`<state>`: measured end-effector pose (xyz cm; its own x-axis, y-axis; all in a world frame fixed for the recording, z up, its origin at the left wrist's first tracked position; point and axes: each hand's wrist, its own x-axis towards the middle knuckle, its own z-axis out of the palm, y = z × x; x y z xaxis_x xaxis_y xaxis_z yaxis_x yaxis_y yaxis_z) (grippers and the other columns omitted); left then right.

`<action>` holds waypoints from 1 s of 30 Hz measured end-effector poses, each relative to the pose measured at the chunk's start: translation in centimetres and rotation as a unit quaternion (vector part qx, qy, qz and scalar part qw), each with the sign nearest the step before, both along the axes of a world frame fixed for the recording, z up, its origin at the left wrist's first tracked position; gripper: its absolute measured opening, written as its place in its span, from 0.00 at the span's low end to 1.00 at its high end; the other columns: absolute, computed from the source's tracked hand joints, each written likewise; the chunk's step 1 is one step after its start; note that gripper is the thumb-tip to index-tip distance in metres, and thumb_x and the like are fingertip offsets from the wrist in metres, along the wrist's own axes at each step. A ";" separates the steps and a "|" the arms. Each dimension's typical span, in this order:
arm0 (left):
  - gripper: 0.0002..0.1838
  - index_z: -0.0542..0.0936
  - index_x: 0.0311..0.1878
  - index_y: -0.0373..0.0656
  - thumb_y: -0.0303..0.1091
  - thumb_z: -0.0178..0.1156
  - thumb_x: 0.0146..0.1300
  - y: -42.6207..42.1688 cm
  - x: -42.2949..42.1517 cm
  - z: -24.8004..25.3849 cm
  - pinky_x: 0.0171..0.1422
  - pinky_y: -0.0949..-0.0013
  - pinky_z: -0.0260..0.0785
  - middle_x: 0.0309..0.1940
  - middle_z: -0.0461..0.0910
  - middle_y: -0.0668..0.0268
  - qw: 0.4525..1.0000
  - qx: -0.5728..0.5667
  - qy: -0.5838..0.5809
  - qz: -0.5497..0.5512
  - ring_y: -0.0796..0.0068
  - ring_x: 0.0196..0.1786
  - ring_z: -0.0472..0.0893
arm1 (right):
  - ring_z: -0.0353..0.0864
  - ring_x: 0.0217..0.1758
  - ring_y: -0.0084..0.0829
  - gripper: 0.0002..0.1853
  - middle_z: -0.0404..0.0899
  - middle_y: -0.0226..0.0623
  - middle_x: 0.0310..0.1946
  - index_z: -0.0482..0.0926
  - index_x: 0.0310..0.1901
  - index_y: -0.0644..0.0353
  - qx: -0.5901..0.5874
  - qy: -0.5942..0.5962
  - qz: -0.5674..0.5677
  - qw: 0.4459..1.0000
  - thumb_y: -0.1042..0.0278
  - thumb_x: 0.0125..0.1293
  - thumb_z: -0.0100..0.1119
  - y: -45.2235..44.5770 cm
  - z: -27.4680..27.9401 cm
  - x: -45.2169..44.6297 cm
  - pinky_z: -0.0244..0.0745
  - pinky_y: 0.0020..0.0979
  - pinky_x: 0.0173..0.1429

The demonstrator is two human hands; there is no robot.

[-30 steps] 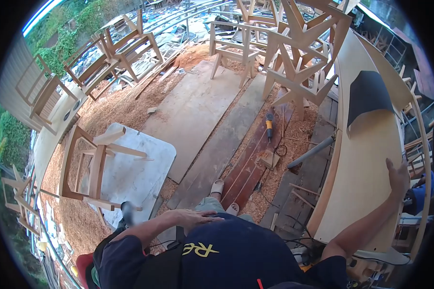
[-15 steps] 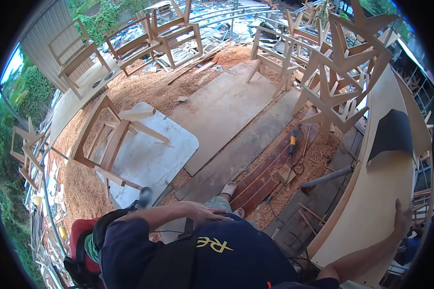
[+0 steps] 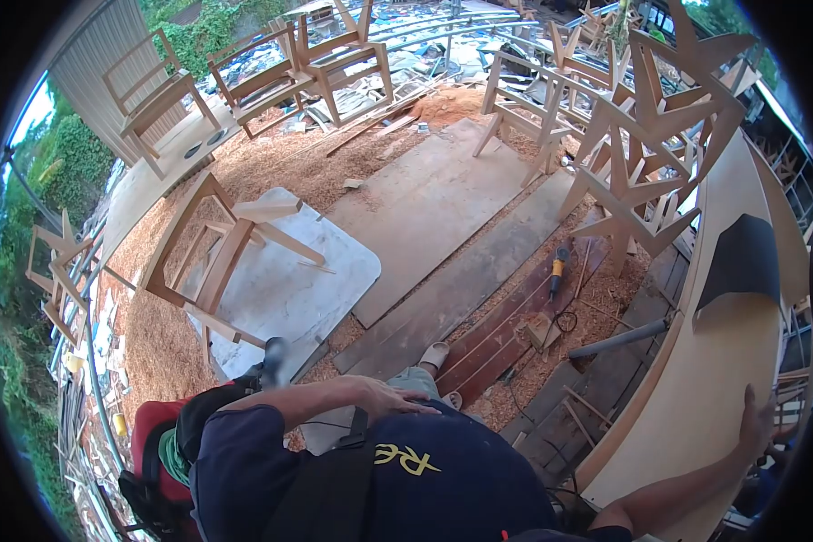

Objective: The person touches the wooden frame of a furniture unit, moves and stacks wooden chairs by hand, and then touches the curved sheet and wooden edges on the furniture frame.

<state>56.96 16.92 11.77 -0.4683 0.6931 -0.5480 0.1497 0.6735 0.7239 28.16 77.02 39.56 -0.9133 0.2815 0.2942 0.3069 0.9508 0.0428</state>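
My left hand (image 3: pixel 396 396) lies flat against the front of my dark blue shirt (image 3: pixel 461 470), fingers stretched out and holding nothing. On the right, my right hand (image 3: pixel 755 423) rests at the outer edge of a long pale wooden board (image 3: pixel 659 434). Its thumb points up and the fingers look extended, though they are partly in shadow. A dark curled sheet, perhaps sandpaper (image 3: pixel 741 262), lies farther up the same board. Ahead on the left, an unfinished wooden chair frame (image 3: pixel 221 262) lies tipped on a white panel (image 3: pixel 280 307).
A yellow power tool (image 3: pixel 559 268) with a cord lies on reddish planks (image 3: pixel 492 339). Chair frames (image 3: pixel 641 172) are stacked at right, and more chairs (image 3: pixel 343 68) stand at the back. Wood shavings (image 3: pixel 271 158) cover the ground. A grey pipe (image 3: pixel 619 338) sticks out beside the board.
The view has shifted slightly, so the surroundings sit a little lower and farther right. My hands stay in nearly the same places.
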 end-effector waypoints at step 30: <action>0.76 0.39 0.80 0.78 0.25 0.81 0.32 0.6 -0.2 0.9 0.81 0.47 0.53 0.81 0.40 0.61 1.000 -0.014 -0.012 0.008 0.48 0.80 0.52 | 0.71 0.69 0.54 0.45 0.70 0.55 0.66 0.62 0.72 0.63 0.112 -0.047 -0.106 0.987 0.31 0.66 0.52 -3.9 1.2 1.2 0.63 0.45 0.71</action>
<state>56.75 17.50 12.62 -0.4665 0.6697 -0.5778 0.1211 0.6954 0.7083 29.33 73.15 40.73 -0.8667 0.4074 0.2879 0.4832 0.8290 0.2814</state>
